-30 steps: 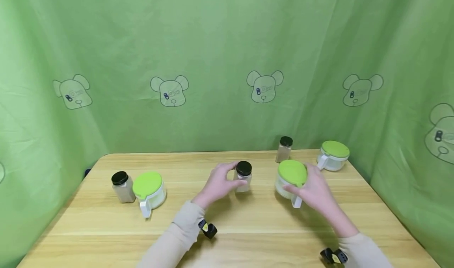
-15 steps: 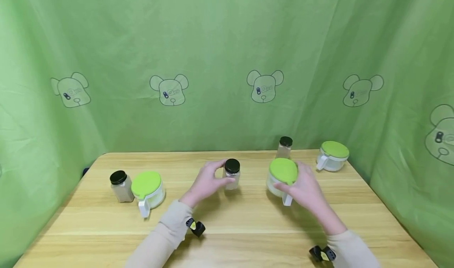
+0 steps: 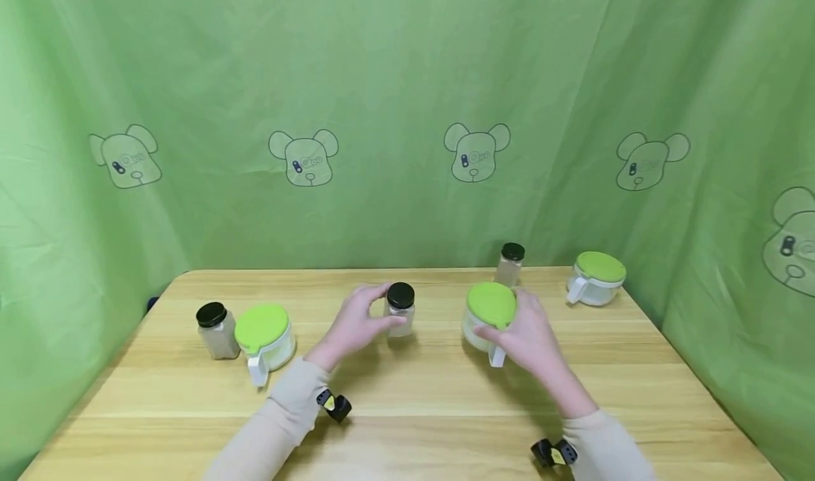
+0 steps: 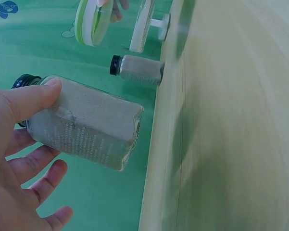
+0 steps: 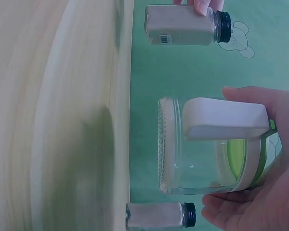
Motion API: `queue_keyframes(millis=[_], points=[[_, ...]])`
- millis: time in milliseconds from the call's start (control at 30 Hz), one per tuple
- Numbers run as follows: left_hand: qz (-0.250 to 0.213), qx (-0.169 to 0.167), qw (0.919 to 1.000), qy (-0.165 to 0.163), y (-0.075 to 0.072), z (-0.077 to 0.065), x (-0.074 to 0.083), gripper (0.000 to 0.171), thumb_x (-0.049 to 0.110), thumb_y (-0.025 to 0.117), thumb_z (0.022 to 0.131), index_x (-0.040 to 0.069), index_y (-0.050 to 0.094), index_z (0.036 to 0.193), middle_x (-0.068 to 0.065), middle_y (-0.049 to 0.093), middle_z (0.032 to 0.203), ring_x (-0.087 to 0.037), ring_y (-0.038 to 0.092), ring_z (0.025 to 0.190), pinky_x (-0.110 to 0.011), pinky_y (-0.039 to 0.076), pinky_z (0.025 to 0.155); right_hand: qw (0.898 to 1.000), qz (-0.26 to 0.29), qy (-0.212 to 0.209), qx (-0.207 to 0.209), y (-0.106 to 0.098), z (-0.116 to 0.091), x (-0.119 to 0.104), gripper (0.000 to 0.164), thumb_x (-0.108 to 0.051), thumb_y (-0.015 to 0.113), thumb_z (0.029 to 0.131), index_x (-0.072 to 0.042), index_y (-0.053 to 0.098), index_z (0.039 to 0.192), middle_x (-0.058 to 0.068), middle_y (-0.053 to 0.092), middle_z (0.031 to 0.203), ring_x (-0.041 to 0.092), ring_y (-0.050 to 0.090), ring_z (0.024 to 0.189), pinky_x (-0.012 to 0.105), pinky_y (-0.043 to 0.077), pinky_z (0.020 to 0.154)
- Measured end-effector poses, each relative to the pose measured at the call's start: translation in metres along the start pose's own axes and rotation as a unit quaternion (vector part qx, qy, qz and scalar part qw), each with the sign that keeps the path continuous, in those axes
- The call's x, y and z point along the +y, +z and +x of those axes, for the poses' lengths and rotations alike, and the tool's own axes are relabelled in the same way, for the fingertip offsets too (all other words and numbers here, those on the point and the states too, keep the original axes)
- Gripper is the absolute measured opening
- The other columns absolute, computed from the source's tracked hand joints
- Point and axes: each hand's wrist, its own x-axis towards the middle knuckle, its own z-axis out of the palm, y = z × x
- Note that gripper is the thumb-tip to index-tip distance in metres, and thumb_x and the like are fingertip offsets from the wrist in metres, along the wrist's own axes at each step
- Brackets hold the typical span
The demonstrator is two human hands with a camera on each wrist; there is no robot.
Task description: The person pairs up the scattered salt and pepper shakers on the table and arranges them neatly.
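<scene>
My left hand (image 3: pixel 352 323) grips a glass spice jar (image 4: pixel 86 122) by its neck between thumb and fingers. The jar has a black lid (image 3: pixel 400 296) and pale powder inside; it is held upright, off the table. To its right, my right hand (image 3: pixel 530 331) holds a round clear glass seasoning pot (image 5: pixel 202 166) around the rim of its green lid (image 3: pixel 492 304). A white handle (image 5: pixel 226 118) on the pot points toward me. The pot too is raised, with a gap between its base and the table in the right wrist view.
On the wooden table (image 3: pixel 446 431), a second spice jar (image 3: pixel 219 336) stands beside another green-lidded pot (image 3: pixel 262 329) at the left. A third jar (image 3: pixel 509 270) stands behind my right hand; a third pot (image 3: pixel 596 279) is at the back right corner. Green curtain (image 3: pixel 395 78) surrounds the table.
Both hands have moved left together, carrying the spice jar and the seasoning pot. The other jars and pots have stayed where they stood.
</scene>
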Motion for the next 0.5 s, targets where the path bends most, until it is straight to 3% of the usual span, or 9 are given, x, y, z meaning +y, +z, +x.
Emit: queue_keyframes(millis=[500], points=[[0.017, 0.018, 0.9997, 0.007, -0.018, -0.012, -0.008, 0.069, 0.031, 0.080, 0.078, 0.007, 0.054, 0.137, -0.011, 0.059, 0.137, -0.030, 0.052, 0.126, -0.051, 0.037, 0.111, 1.000, 0.020, -0.010, 0.014, 0.022, 0.004, -0.020, 0.097, -0.035, 0.084, 0.070, 0.006, 0.034, 0.142, 0.029, 0.045, 0.137, 0.045, 0.048, 0.123, 0.063, 0.041, 0.102]])
